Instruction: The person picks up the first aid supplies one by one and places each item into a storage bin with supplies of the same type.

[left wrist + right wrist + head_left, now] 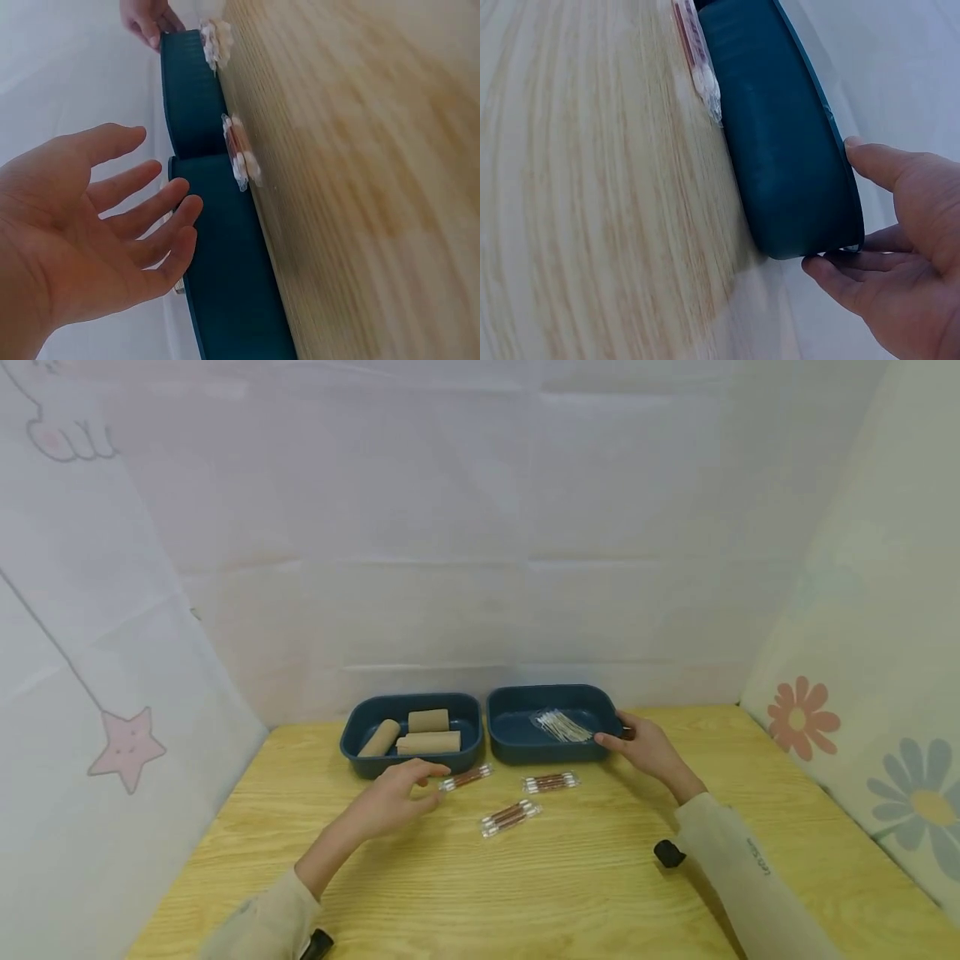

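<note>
At its right front corner, the right dark blue bin [543,753] is held by my right hand [647,745], thumb at the rim and fingers against the outside of the end wall. A clear bag of white-tipped cotton swabs [562,727] lies inside that bin. My left hand [393,802] hovers with loosely spread fingers and nothing in them, before the left blue bin [367,767]. Close to its fingertips lies a small clear packet of brown-stemmed swabs [467,777]. In the left wrist view the palm [60,232] shows bare.
Three tan rolls, one [429,742] at the front, lie in the left bin. Two more swab packets, one by the right bin [551,782] and one nearer [510,817], lie on the wooden table [525,893]. Fabric walls [480,527] stand behind and at both sides.
</note>
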Motion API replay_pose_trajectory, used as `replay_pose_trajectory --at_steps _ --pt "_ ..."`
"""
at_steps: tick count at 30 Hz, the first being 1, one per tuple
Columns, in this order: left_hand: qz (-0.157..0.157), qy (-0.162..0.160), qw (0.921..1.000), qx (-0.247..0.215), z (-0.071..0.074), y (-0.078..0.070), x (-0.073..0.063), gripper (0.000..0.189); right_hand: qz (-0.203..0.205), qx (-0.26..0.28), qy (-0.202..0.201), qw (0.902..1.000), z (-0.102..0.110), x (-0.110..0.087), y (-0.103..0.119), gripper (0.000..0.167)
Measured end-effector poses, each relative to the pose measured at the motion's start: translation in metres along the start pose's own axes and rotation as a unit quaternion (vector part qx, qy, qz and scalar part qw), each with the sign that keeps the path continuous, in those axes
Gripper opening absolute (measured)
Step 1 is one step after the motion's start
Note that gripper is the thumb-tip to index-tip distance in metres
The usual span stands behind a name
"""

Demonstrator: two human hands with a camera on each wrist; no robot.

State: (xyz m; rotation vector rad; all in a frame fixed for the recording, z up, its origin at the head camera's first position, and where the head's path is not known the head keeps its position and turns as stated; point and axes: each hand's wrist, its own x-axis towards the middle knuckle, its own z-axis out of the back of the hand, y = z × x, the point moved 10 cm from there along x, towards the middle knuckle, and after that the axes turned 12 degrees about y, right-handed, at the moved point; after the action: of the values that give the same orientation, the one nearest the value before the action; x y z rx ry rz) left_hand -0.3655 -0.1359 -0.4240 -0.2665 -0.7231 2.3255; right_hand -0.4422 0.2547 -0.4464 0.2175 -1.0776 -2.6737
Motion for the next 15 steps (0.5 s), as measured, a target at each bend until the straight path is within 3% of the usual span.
replay_pose_trajectory --at_steps 8,15 --pt "0.035 0.057 0.9959 0.061 -0.018 0.002 0.008 0.052 0.002 0.010 0.009 0.9999 -0.002 0.002 0.001 0.095" --pt "0.103 0.042 0.9860 0.124 -0.013 0.012 0.020 0.058 0.004 0.015 0.001 0.9999 0.002 0.002 0.002 0.092"
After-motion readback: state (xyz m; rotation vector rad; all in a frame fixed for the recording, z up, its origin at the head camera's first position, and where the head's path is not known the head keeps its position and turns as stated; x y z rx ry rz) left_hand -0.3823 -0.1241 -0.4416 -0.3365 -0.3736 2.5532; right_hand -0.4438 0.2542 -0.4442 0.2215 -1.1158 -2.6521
